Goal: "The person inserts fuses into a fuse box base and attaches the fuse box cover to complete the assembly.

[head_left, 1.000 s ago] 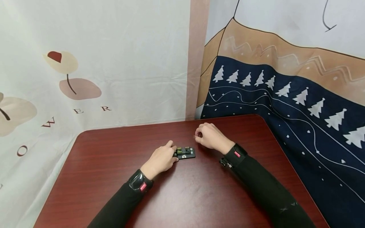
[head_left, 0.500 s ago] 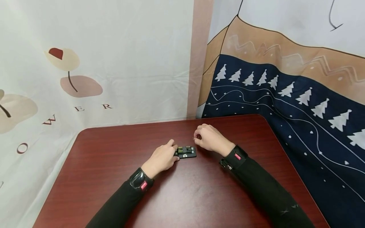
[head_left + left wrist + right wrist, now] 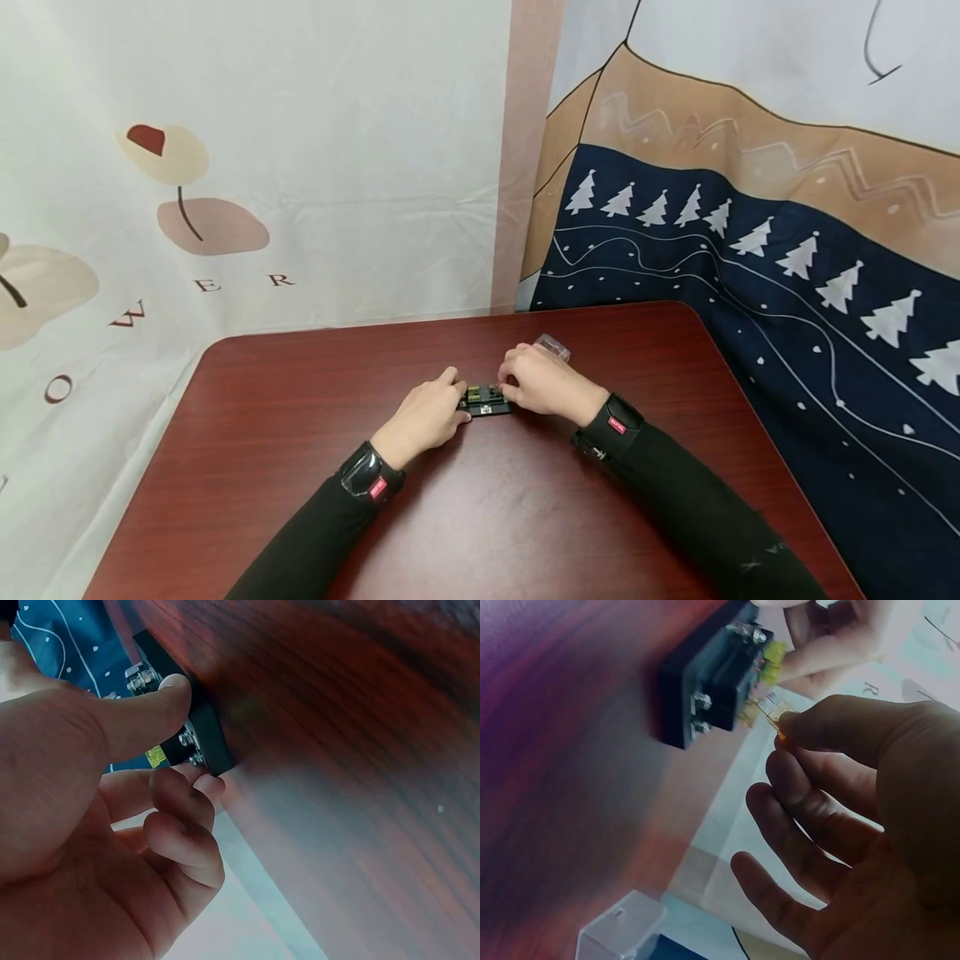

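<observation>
A black fuse block [image 3: 489,409] with metal screw terminals lies on the table. My left hand [image 3: 422,419] grips its left end, the thumb [image 3: 169,705] along the near side and fingers at the far side. A yellow blade fuse [image 3: 772,663] sits in the block, beside an amber one [image 3: 748,714] nearer the right hand. Between thumb and forefinger, my right hand [image 3: 543,382] pinches a small translucent amber blade fuse [image 3: 771,708]. Its prongs point at the block, close by the seated amber fuse. In the head view the right fingers hide the held fuse.
A clear plastic box [image 3: 553,345] stands just behind the right hand; the right wrist view shows it [image 3: 622,926] too. Beneath everything is the reddish-brown wooden table [image 3: 300,467]. Printed cloths [image 3: 375,167] hang along its back and right edges.
My right hand has moved left and toward me, up to the block's right end, uncovering the clear box behind it. The left hand keeps its grip on the fuse block.
</observation>
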Demonstrator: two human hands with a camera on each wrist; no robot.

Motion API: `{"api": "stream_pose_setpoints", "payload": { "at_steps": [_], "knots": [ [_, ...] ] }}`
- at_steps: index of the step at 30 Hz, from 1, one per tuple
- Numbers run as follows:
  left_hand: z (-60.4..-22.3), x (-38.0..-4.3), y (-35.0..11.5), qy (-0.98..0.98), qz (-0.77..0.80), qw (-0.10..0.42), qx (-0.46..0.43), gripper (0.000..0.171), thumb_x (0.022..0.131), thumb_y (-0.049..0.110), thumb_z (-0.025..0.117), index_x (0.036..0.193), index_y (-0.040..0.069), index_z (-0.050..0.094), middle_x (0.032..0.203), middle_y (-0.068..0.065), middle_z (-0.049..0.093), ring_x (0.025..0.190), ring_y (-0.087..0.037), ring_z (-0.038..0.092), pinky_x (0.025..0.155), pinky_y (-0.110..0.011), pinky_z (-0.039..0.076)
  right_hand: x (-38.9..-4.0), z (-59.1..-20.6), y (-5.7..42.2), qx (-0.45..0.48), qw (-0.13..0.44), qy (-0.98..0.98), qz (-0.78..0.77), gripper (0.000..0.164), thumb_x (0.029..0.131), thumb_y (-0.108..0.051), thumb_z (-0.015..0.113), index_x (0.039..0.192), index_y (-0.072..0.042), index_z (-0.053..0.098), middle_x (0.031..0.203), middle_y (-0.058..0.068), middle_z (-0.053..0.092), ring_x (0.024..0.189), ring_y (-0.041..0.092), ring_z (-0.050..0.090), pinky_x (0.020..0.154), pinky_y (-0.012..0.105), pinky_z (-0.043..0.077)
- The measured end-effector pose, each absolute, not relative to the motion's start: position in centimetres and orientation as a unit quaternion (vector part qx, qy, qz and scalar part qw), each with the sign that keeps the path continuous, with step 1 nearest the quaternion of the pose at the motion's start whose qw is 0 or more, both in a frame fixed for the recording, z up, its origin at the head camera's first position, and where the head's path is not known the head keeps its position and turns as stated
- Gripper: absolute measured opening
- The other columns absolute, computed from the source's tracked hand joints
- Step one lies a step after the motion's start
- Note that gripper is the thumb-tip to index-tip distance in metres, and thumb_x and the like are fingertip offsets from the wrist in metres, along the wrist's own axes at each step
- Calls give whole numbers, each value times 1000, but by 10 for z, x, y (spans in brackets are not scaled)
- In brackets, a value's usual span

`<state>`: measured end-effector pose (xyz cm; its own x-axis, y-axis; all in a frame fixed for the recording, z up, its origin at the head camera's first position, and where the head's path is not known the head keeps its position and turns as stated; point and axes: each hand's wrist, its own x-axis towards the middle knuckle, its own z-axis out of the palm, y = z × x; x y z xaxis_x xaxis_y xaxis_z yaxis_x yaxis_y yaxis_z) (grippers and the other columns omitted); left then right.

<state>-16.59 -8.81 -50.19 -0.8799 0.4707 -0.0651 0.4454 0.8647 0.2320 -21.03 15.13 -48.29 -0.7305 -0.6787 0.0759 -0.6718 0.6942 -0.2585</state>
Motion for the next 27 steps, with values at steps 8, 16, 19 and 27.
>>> {"api": "stream_pose_setpoints", "payload": {
  "at_steps": [8,16,19,27],
  "knots": [
    [-502,-165,-89,963,106,55,242,38,101,31,82,127,4,74,121,-7,62,88,-31,75,82,-47,64,-208,-492,145,-373,2,921,-113,6,99,-20,80,94,-18,84,93,-4,72,90,17,63,84,37,53],
    [-500,-164,-88,963,104,54,242,37,101,31,82,124,4,74,119,-6,61,84,-29,74,80,-46,63,-206,-493,142,-379,-11,919,-111,4,97,-20,81,95,-18,84,94,-4,72,91,17,64,85,39,54],
    [-500,-164,-88,964,102,52,242,37,101,31,83,124,4,74,118,-6,61,84,-30,74,80,-47,63,-205,-494,142,-377,-7,919,-112,4,97,-20,81,96,-19,84,94,-4,72,92,17,64,85,39,54],
    [-502,-164,-88,964,103,49,241,35,100,31,83,122,5,74,117,-6,61,82,-29,73,78,-47,63,-201,-495,142,-383,-11,917,-114,4,98,-21,81,95,-19,82,94,-4,70,92,17,63,87,39,55]
  ]
}}
